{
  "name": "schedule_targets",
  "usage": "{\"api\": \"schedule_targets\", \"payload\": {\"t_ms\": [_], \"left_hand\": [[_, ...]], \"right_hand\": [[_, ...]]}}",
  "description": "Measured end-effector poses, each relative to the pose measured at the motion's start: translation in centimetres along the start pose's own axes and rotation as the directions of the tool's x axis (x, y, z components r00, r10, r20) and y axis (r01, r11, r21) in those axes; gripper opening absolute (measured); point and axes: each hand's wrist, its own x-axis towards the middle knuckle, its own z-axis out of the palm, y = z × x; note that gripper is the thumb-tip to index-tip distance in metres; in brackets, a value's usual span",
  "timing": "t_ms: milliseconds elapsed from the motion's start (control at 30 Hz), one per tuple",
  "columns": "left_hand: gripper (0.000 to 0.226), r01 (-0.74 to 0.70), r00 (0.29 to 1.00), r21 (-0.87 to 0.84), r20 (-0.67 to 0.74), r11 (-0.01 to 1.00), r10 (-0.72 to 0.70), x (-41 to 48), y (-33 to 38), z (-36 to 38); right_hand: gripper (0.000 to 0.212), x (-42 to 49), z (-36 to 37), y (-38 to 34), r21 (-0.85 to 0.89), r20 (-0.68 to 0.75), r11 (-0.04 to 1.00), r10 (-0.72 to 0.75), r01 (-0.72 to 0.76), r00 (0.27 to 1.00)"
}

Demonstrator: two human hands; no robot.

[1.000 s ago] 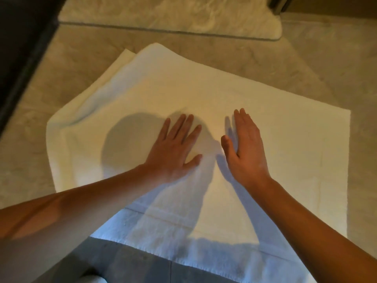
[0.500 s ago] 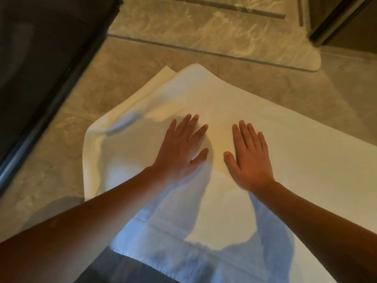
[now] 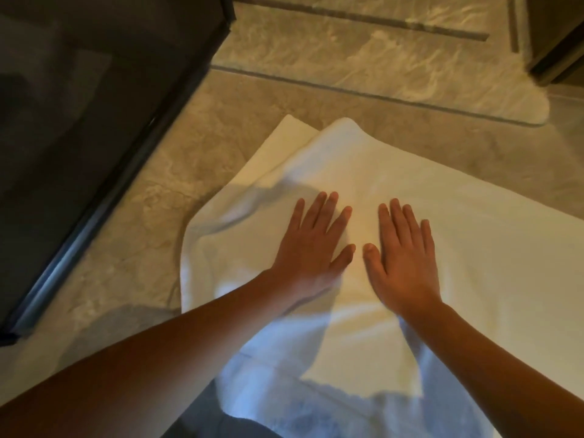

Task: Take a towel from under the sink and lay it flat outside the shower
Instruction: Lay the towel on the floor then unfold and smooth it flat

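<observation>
Both palms point(image 3: 311, 248) flat on towel point(image 3: 474, 248)

No readable text, labels, brands, numbers or signs anywhere in view. Towel point(image 3: 395, 172) plain white, no tag or logo visible. Floor tiles point(image 3: 151, 197) and dark panel point(image 3: 79, 105) unmarked.

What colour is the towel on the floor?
White, plain; the towel shows clearly in the head view.
</observation>
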Motion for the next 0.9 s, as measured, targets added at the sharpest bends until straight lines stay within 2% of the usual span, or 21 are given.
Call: {"api": "schedule_targets", "payload": {"t_ms": [100, 200, 333, 433, 567, 733, 833, 900], "left_hand": [[0.062, -0.058, 0.995, -0.013, -0.084, 0.998, 0.057, 0.4, -1.3, -1.1], [0.061, 0.014, 0.986, 0.001, -0.164, 1.000, -0.014, 2.1, -4.8, -2.4], [0.073, 0.150, 0.987, -0.001, -0.055, 0.989, -0.150, 3.4, -9.6, -2.6], [0.074, 0.158, 0.987, 0.075, -0.049, 0.985, -0.154, 3.4, -10.3, -2.2], [0.072, 0.146, 0.987, 0.064, -0.069, 0.987, -0.142, 4.0, -11.3, -2.3], [0.074, 0.194, 0.979, 0.132, 0.042, 0.972, -0.201, 5.8, -13.1, -3.8], [0.071, 0.274, 0.962, 0.096, -0.020, 0.957, -0.273, 5.9, -11.0, -3.7], [0.071, 0.166, 0.982, 0.078, -0.109, 0.983, -0.157, 5.0, -8.7, -2.8]], "right_hand": [[0.070, -0.4, -0.6, 1.5, -0.013, 0.009, 1.000, 0.008, -0.007, 1.000], [0.070, -0.8, -0.8, 2.2, -0.016, 0.013, 0.999, 0.037, -0.036, 0.999], [0.071, -0.8, -0.6, 2.0, -0.011, 0.004, 0.997, 0.072, -0.072, 0.997], [0.071, -0.7, -0.7, 1.7, -0.015, -0.004, 0.997, 0.075, -0.075, 0.997], [0.072, 0.2, -0.4, 0.8, -0.003, -0.003, 0.995, 0.098, -0.098, 0.995], [0.072, 1.8, -0.1, -1.1, 0.011, -0.017, 0.991, 0.137, -0.137, 0.990], [0.072, 2.0, -0.2, -1.6, 0.002, -0.028, 0.989, 0.146, -0.146, 0.989], [0.073, 2.1, -0.2, -1.8, 0.006, -0.026, 0.989, 0.150, -0.150, 0.988]]}}
